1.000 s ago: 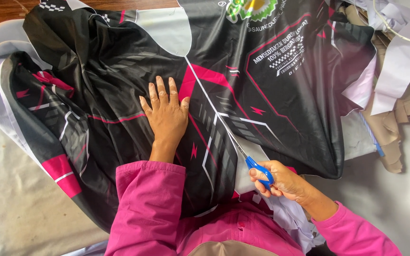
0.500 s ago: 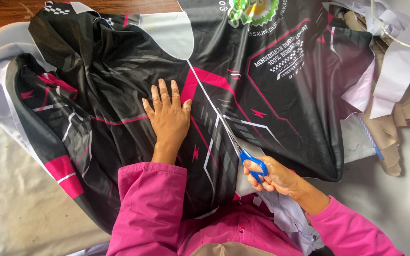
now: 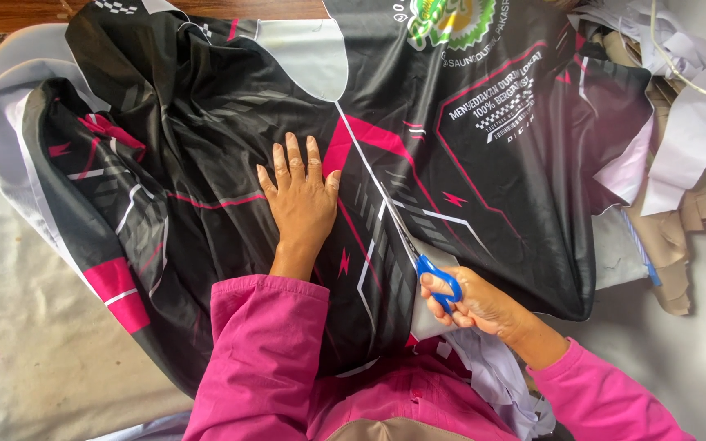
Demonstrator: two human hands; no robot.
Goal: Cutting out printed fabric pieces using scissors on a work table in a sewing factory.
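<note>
My left hand (image 3: 302, 196): fingers spread flat on black cloth (image 3: 206, 139).
My right hand (image 3: 475, 304): fingers gripping blue scissors (image 3: 435, 273).
Cut: short; white line (image 3: 361, 155) toward 11 o'clock left.

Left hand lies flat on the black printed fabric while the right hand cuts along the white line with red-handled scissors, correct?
Not quite: the scissors have blue handles, not red, as the head view shows. The rest holds: left hand flat on the black printed fabric, right hand cutting along the white line.
</note>
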